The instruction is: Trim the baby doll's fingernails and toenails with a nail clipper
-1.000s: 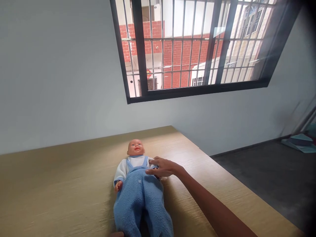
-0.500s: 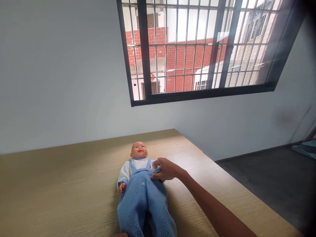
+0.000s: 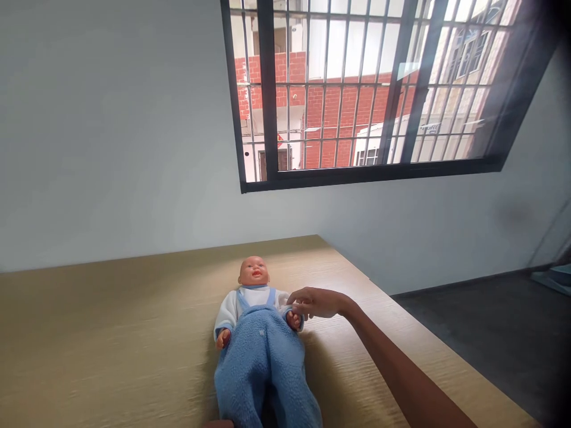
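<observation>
A baby doll [image 3: 263,351] in blue fleece overalls and a white top lies on its back on the wooden table, head toward the wall. At the doll's arm on the right side of the view is my right hand [image 3: 314,302], its thumb and fingers closed on the white sleeve [image 3: 282,300] just above the blue cuff. The doll's small hand shows below my fingers. Only a sliver of my left hand [image 3: 218,424] shows at the bottom edge, beside the doll's leg; its fingers are hidden.
The light wooden table [image 3: 134,333] meets a pale wall [image 3: 111,131] at the back. A barred window [image 3: 357,119] with a dark frame is set above. Past the table's right edge is dark floor [image 3: 468,321], with a bluish item [image 3: 553,278] at the far right.
My right hand has shifted slightly right, from the side of the overalls to the sleeve, and the doll's small hand now shows. The view has moved a little.
</observation>
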A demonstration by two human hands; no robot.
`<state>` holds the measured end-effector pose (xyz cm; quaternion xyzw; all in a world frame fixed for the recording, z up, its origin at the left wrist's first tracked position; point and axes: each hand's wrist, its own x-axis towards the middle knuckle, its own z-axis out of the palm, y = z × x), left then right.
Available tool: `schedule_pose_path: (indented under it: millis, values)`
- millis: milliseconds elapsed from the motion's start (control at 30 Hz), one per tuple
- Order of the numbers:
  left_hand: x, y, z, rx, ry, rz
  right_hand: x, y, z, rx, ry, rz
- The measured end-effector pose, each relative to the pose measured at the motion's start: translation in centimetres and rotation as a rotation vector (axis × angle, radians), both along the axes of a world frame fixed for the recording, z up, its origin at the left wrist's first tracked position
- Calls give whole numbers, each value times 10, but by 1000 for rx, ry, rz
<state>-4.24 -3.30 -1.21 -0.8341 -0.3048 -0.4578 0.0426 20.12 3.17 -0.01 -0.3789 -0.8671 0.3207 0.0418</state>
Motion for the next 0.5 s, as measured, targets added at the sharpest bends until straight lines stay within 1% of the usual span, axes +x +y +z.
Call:
schedule_pose_path:
  millis: [67,133,200,267,333,367,433,500]
  values:
    - [7,25,5,-4,-13,12,3,0,0,3,-12,2]
    - [13,42,8,-7,-19,21,1,0,-4,46,-22,-20]
    - [15,49,7,-6,-17,28,-5,0,-10,111,-24,-63]
    - [14,46,4,0,-11,36,-10,1,-15,177,-14,-120]
    - [9,34,-1,10,-6,45,-14,0,-13,235,4,-175]
    - [6,25,-6,16,-5,50,-16,-3,-8,262,19,-198]
    - [-3,-2,-18,29,-4,66,-18,-14,10,319,68,-230]
    - [-12,-36,-34,44,-15,85,-20,-36,34,369,148,-238]
